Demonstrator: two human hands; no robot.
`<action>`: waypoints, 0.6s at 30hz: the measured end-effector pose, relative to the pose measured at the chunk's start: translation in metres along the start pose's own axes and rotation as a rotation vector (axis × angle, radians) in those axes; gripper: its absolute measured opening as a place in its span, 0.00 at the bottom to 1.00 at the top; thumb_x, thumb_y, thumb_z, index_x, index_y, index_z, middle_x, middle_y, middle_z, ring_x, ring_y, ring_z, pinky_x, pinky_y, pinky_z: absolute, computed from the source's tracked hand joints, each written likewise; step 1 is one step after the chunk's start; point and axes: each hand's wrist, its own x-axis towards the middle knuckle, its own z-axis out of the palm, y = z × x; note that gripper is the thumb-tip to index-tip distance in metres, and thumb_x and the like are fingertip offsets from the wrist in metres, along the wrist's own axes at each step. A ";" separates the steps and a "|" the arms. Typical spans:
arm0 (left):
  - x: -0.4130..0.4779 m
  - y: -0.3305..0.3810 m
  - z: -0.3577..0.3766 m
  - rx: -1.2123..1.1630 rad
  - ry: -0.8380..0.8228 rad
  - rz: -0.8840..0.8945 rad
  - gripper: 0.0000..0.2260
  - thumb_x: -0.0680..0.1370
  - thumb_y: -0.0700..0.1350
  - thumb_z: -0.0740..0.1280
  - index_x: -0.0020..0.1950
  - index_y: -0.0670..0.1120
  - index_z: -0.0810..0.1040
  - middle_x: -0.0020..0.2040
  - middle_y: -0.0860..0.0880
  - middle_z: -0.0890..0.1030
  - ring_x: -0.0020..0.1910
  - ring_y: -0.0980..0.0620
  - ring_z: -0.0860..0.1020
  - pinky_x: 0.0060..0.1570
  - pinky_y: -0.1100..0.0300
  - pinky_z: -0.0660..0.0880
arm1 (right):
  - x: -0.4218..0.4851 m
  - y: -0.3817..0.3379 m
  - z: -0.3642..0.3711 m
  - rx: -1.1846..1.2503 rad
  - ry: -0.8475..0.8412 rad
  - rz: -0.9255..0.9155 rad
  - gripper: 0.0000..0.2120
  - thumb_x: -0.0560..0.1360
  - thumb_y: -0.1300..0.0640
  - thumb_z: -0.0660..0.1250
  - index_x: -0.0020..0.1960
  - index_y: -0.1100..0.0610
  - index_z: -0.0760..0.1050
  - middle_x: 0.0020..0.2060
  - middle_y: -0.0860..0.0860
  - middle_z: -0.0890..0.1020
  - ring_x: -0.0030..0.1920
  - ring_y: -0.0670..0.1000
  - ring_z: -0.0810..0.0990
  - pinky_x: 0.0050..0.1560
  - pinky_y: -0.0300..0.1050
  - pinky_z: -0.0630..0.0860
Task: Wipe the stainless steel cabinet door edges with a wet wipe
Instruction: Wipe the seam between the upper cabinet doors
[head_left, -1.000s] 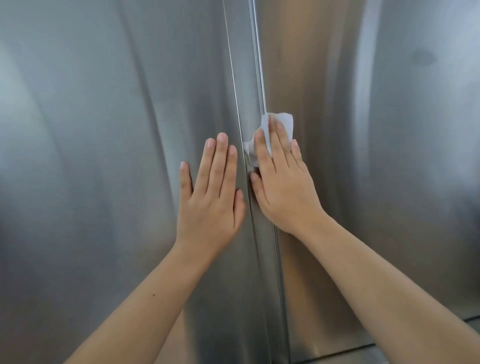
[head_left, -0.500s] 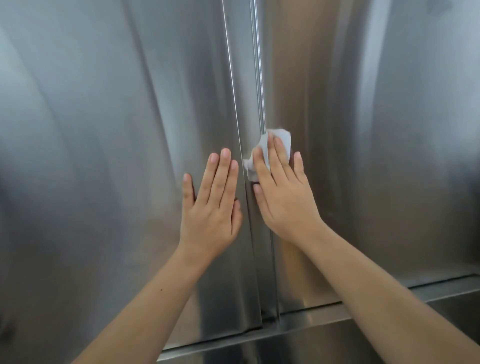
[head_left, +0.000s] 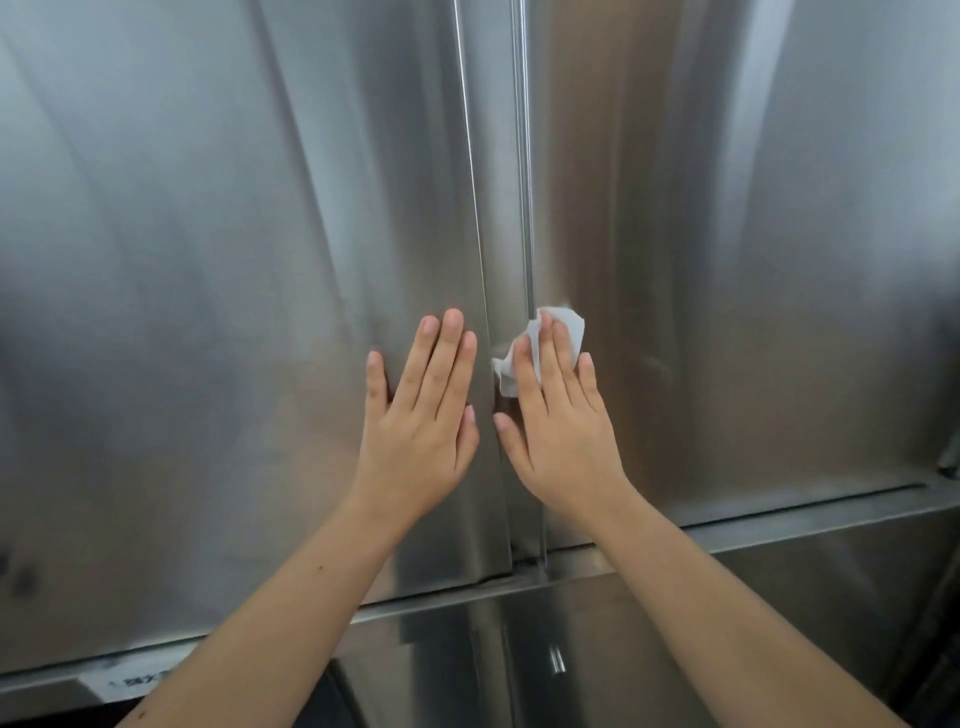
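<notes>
Brushed-steel cabinet doors (head_left: 234, 260), left hand (head_left: 418, 421) flat, fingers straight, right hand (head_left: 561, 431) flat, pressing crumpled white wet wipe (head_left: 569, 325) on door edge (head_left: 527, 208), ledge writing (head_left: 140, 678) unreadable

1 wide-angle head-worn camera faces the stainless steel cabinet doors (head_left: 208, 260) head-on, close up. Both forearms (head_left: 270, 623) enter from the bottom edge. The door seam (head_left: 522, 156) climbs mid-frame, above and between the fingers (head_left: 447, 353) of the left hand (head_left: 421, 431) and right hand (head_left: 561, 436).

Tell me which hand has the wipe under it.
The right hand: its fingers press the white wipe onto the door edge. The left hand lies flat on the bare left door.
</notes>
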 end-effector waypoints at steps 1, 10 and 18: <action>0.000 0.002 0.000 -0.010 0.001 -0.013 0.28 0.77 0.45 0.57 0.75 0.40 0.54 0.74 0.43 0.55 0.75 0.47 0.50 0.70 0.41 0.48 | 0.007 0.001 -0.003 0.002 0.018 -0.002 0.29 0.79 0.48 0.51 0.73 0.65 0.55 0.72 0.62 0.54 0.73 0.60 0.53 0.72 0.53 0.50; -0.026 0.016 0.003 -0.049 -0.076 -0.023 0.29 0.77 0.46 0.56 0.76 0.41 0.52 0.76 0.43 0.52 0.75 0.47 0.51 0.70 0.41 0.47 | -0.035 -0.001 0.014 0.033 -0.086 0.036 0.29 0.79 0.48 0.50 0.75 0.63 0.51 0.74 0.60 0.51 0.75 0.58 0.50 0.72 0.52 0.50; -0.052 0.018 -0.001 -0.061 -0.145 0.021 0.29 0.76 0.44 0.58 0.76 0.41 0.54 0.75 0.44 0.54 0.75 0.47 0.51 0.70 0.41 0.47 | -0.035 -0.005 0.015 0.034 -0.089 0.063 0.27 0.80 0.49 0.49 0.74 0.63 0.52 0.73 0.61 0.52 0.74 0.59 0.52 0.71 0.56 0.50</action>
